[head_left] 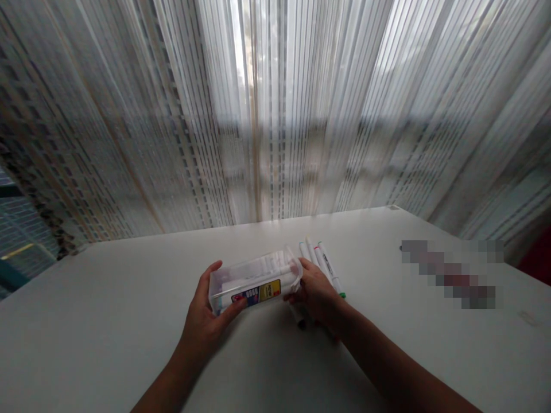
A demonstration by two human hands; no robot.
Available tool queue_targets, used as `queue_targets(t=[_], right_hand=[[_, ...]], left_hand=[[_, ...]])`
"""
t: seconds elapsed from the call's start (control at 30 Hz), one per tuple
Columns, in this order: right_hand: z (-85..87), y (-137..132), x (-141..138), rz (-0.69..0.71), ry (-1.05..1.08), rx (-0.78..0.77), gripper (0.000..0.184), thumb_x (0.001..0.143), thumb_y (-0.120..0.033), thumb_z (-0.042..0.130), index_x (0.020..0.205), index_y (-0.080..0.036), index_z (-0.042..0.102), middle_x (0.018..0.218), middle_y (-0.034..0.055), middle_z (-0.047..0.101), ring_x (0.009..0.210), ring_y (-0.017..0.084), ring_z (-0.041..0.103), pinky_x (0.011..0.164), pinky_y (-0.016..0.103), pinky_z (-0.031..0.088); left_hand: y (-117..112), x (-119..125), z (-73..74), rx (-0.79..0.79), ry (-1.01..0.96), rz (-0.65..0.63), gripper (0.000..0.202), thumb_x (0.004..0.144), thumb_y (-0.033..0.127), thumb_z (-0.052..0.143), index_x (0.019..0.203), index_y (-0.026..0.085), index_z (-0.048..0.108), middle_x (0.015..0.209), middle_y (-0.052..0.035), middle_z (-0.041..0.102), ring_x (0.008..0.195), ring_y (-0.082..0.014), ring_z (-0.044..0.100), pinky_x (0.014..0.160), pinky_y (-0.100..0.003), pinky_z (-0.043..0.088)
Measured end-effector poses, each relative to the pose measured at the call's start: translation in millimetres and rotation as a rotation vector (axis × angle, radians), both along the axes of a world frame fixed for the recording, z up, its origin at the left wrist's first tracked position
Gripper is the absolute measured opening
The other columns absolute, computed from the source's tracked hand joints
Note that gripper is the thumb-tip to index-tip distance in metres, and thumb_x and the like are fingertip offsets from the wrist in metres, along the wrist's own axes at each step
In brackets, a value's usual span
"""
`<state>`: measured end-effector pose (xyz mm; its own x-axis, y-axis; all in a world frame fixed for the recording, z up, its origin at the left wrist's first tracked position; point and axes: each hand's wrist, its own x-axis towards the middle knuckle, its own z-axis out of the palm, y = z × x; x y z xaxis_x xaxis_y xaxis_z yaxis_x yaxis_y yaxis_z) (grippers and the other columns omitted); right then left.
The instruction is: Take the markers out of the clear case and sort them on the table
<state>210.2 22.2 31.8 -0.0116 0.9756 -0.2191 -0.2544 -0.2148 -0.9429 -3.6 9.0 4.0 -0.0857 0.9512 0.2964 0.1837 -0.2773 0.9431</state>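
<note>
A clear plastic marker case (255,280) with a colourful label lies on its side on the white table (129,298), with a marker or two faintly visible inside. My left hand (205,315) grips its left end, thumb on the front face. My right hand (316,292) rests at the case's right, open end, fingers touching it; whether they pinch a marker is hidden. Several white-barrelled markers (323,265) lie side by side on the table just behind my right hand. A dark marker tip or cap (302,324) pokes out under my right hand.
Sheer striped curtains (275,115) hang right behind the table's far edge. A blurred patch (451,272) covers something on the table at the right. The table's far right corner (394,207) is in view.
</note>
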Motion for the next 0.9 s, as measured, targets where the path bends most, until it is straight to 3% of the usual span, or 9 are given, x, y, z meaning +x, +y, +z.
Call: queue_targets(t=[0.3,0.57,0.7,0.9], right_hand=[[-5.8,7.4,6.4,-0.032,-0.131,0.049,0.010,0.090,-0.030,0.050,0.091,-0.021,0.045,0.049,-0.0064,0.055,0.038,0.011,0.051,0.035,0.017,0.036],[-7.3,9.9,14.1,0.001,-0.393,0.161,0.010,0.091,-0.024,0.048,0.082,-0.022,0.045,0.050,-0.0072,0.049,0.037,0.010,0.045,0.039,0.019,0.029],[0.5,5.8,17.9,-0.031,-0.684,0.245,0.016,0.094,-0.019,0.045,0.078,-0.021,0.048,0.069,-0.0001,0.059,0.052,0.011,0.055,0.051,0.023,0.034],[9.7,3.2,25.5,0.025,-1.153,0.274,0.021,0.097,-0.020,0.042,0.088,-0.017,0.061,0.095,0.0149,0.071,0.090,0.026,0.065,0.075,0.033,0.039]], left_hand=[[6.5,2.5,-7.6,-0.002,0.093,-0.004,0.072,0.061,0.045,0.084,0.120,0.020,0.052,0.094,-0.0033,0.066,0.081,-0.0235,0.067,0.075,-0.037,0.057],[26.3,-3.2,5.8,-0.131,0.196,-0.220,0.062,0.055,0.036,0.085,0.108,0.016,0.058,0.093,-0.0076,0.071,0.087,-0.0282,0.068,0.081,-0.040,0.054],[28.1,-0.8,7.5,-0.118,0.187,-0.207,0.065,0.053,0.039,0.086,0.106,0.017,0.058,0.092,-0.0077,0.071,0.087,-0.0285,0.068,0.080,-0.039,0.055],[23.0,0.9,-11.1,-0.066,0.106,-0.165,0.077,0.061,0.053,0.082,0.121,0.020,0.048,0.090,-0.0032,0.068,0.077,-0.0226,0.067,0.073,-0.036,0.056]])
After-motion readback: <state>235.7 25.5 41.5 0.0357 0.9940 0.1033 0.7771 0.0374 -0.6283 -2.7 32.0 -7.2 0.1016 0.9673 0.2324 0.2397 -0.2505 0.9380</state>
